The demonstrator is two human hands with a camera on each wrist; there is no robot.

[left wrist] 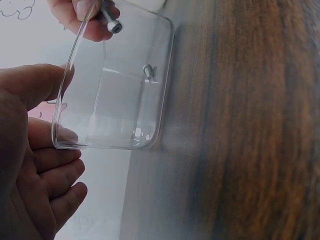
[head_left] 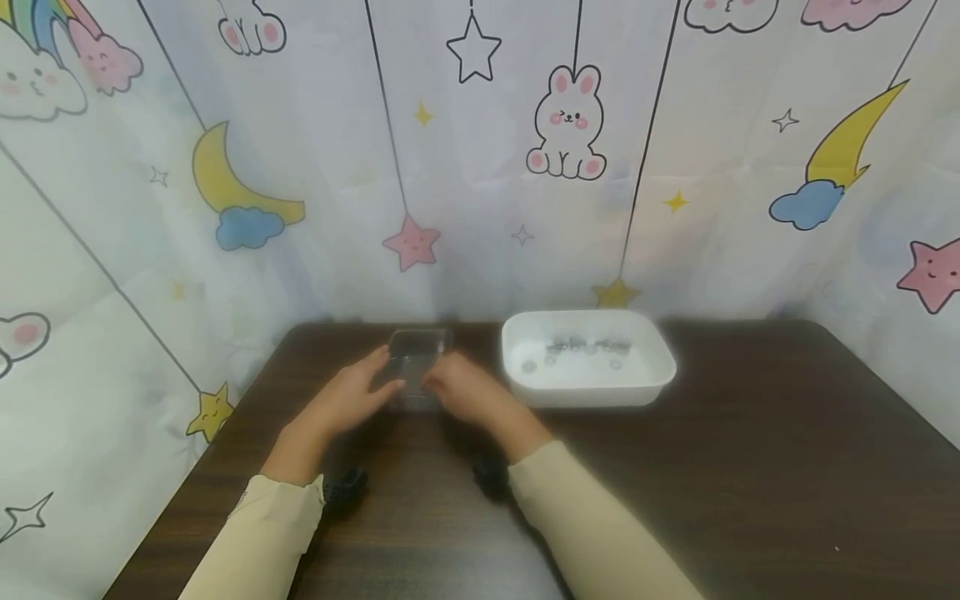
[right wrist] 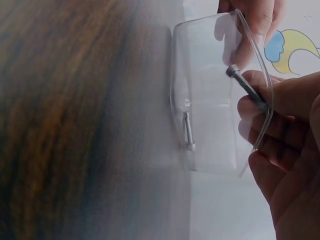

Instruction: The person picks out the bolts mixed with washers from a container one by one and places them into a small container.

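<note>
A clear plastic box (head_left: 417, 350) stands open-topped on the table. At its left side, my left hand (head_left: 356, 387) holds the box by its rim, with thumb and forefinger at the edge in the left wrist view. My right hand (head_left: 468, 387) reaches over the opposite rim and pinches a metal socket-head bolt (right wrist: 246, 86) between thumb and fingers. The bolt's head points into the box. A second bolt (right wrist: 188, 131) lies on the box's floor, its end also showing in the left wrist view.
Right of the box is a white plastic tub (head_left: 588, 396) with several small metal pieces (head_left: 588, 344) inside. Both stand toward the back of the dark wooden table (head_left: 750, 475). A patterned curtain (head_left: 487, 167) hangs behind.
</note>
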